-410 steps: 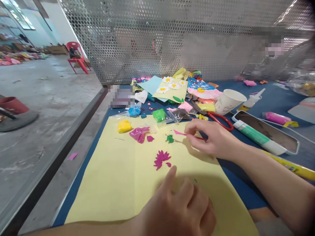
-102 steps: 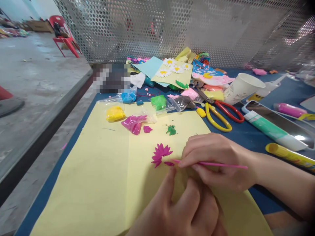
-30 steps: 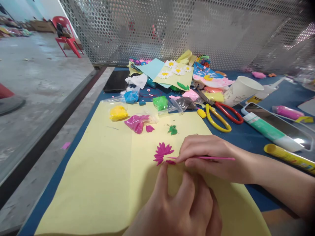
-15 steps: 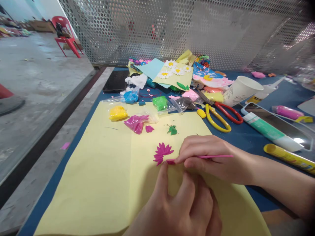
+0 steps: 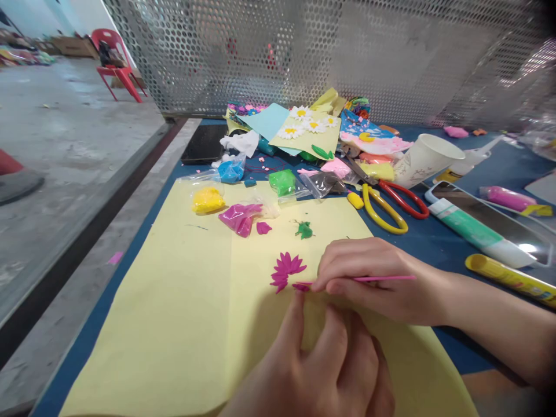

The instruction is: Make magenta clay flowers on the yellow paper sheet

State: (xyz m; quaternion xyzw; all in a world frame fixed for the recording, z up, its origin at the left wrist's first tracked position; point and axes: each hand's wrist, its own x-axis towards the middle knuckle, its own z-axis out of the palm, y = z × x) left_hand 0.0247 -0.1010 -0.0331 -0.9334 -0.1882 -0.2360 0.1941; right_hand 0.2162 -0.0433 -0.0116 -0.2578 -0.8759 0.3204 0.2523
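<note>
My R hand [image 5: 373, 281] has the pink tool [image 5: 388, 278] pinched tight, tip at the loose magenta petal [image 5: 300, 287]; L hand [image 5: 321, 370] is half-open, grips nothing, index fingertip by same petal. Fanned petals [image 5: 285, 269] on yellow paper [image 5: 174, 324] make approx. half a ring, w/ lower R side unfilled.

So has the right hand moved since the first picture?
Yes, the right hand has moved toward the wearer: its fingertips, then about level with the green clay, are now below it in view.
</note>
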